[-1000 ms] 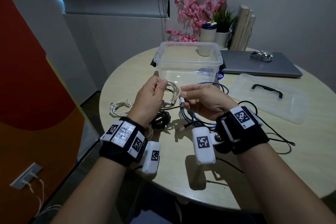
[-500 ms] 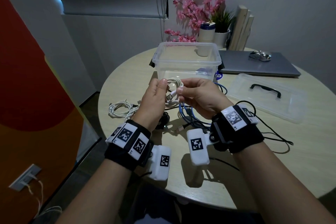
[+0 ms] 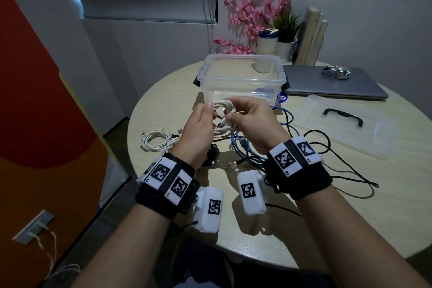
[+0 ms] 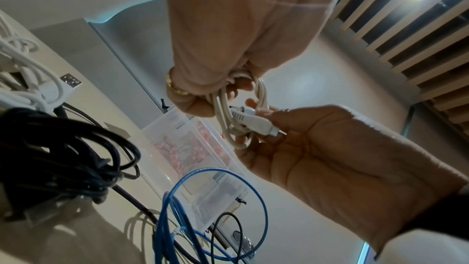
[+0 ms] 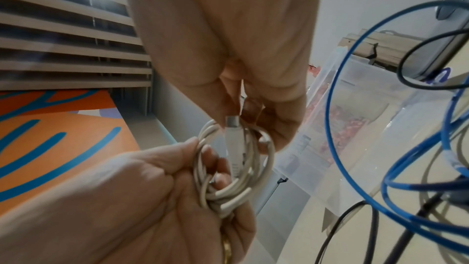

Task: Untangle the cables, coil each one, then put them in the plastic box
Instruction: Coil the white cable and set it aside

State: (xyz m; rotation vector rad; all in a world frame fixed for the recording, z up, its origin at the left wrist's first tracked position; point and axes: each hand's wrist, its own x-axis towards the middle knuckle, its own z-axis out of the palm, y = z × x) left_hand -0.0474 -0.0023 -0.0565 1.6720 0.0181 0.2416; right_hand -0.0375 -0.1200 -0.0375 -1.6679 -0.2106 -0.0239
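Near the left edge of the round tabletop (image 3: 292,229) lay a loose white cable bundle (image 3: 155,141). Above the middle, the left hand (image 3: 198,128) had its fingers (image 5: 215,166) curled through a coiled cream cable (image 3: 224,110), while the right hand (image 3: 252,121) pinched that cable's white plug (image 4: 250,120). Behind them stood the plastic box (image 3: 242,77), a blue cable (image 3: 245,145) beneath, its lid (image 3: 346,124) toward the right edge.

Clear glossy plastic box (image 3: 242,82) on matt pale wood-grain table (image 3: 350,206)

No legible text, wrist bands (image 3: 284,159) carry only square coded markers, seemingly wordless
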